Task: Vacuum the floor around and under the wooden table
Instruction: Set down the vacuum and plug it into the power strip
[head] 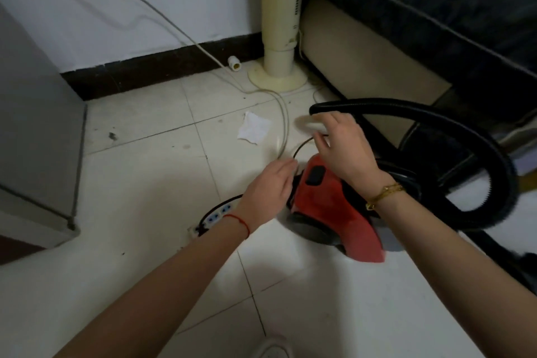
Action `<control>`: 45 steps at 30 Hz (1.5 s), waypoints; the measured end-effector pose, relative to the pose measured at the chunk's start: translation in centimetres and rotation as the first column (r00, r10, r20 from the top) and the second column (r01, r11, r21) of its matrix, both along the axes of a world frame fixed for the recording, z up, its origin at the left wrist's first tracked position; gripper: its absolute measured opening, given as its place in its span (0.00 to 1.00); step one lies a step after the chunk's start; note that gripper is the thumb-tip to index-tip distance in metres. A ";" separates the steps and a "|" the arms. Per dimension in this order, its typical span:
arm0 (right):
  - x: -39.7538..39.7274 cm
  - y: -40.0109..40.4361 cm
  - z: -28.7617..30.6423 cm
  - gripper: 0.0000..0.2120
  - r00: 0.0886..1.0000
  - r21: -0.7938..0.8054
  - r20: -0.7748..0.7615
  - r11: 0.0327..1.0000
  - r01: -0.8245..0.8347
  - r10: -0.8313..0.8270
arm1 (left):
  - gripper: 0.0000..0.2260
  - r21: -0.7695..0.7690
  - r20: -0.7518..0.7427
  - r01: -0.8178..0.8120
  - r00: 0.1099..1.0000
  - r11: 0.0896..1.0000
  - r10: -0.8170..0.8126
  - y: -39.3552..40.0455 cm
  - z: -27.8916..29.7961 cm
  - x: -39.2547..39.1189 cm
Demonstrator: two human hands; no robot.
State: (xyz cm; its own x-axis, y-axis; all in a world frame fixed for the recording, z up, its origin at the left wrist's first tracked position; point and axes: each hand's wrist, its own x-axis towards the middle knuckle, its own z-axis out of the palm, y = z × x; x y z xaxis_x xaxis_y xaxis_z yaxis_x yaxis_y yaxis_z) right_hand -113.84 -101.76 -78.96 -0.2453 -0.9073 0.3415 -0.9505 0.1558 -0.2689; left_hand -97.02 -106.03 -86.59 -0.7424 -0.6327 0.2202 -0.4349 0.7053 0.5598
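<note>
Stood at the floor's far edge against the dark skirting: a cream plastic fan pedestal point(279, 46) on a round base, with a small white pipe stub point(234, 64) beside it. Trailed down the white wall and across the pale glossy floor tiles point(139, 189), a grey cable point(180, 29), curving past a crumpled white tissue point(253, 127). Filled the left edge: a grey metal cabinet point(32, 131). Rose at the right: a dark quilted bed edge point(436, 9) over a beige panel. Lay half hidden under the left wrist: a white power strip point(216, 213) with blue sockets, ringed by a thin black cord point(302, 146). Sat on the floor at centre right, just before the bed: the red vacuum cleaner point(328, 206), smooth moulded plastic with a black button and a grey wheel, its ribbed black hose point(453, 136) looping high over it. Pinched the black cord beside the vacuum's nose: the left hand point(268, 187), fingers curled. Hovered above the vacuum: the right hand point(343, 145), fingers clasped round a blurred white object; what it was, impossible to tell.
</note>
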 end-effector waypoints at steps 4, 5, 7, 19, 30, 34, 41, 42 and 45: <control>-3.8 3.4 1.4 0.15 0.992 -0.073 -0.004 0.990 0.124 -0.124 | 0.19 0.037 0.087 0.090 0.992 0.995 -0.093 1.2 -0.3 -3.3; -4.6 4.2 1.6 0.15 0.989 -0.084 0.000 0.985 0.149 -0.150 | 0.20 0.046 0.108 0.098 0.989 0.994 -0.102 1.5 -0.4 -3.8; -5.9 5.6 1.9 0.15 0.982 -0.104 0.015 0.976 0.190 -0.189 | 0.20 0.045 0.157 0.111 0.981 0.993 -0.116 1.9 -0.8 -4.7; -8.2 8.1 1.2 0.14 0.962 -0.107 0.091 0.958 0.267 -0.258 | 0.19 -0.030 0.163 0.038 0.986 0.999 -0.032 2.3 -2.1 -6.0; -9.4 7.1 0.8 0.14 0.956 -0.131 0.146 0.953 0.272 -0.253 | 0.19 -0.128 0.181 0.024 0.983 0.992 0.000 2.3 -2.1 -6.3; -10.0 7.4 1.3 0.15 0.945 -0.136 0.172 0.944 0.301 -0.276 | 0.18 -0.136 0.195 0.023 0.981 0.990 0.004 2.7 -1.9 -6.4; -10.6 8.7 0.8 0.14 0.949 -0.110 0.152 0.949 0.294 -0.276 | 0.21 -0.189 0.185 -0.011 0.982 0.982 0.047 2.8 -2.4 -6.6; -10.5 8.8 0.6 0.14 0.953 -0.100 0.148 0.955 0.279 -0.263 | 0.21 -0.199 0.190 -0.012 0.981 0.980 0.050 2.9 -2.4 -6.7; -10.4 8.9 0.0 0.13 0.960 -0.082 0.152 0.965 0.249 -0.235 | 0.19 -0.212 0.189 -0.032 0.979 0.977 0.073 3.2 -2.5 -7.0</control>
State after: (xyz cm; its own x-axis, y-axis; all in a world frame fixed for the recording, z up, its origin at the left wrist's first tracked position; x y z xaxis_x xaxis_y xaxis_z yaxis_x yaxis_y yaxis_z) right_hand -124.27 -92.89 -78.97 -0.5051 -0.7780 0.3737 -0.8394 0.3421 -0.4223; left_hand -103.99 -102.83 -89.09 -0.7511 -0.6275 0.2050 -0.5603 0.7702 0.3047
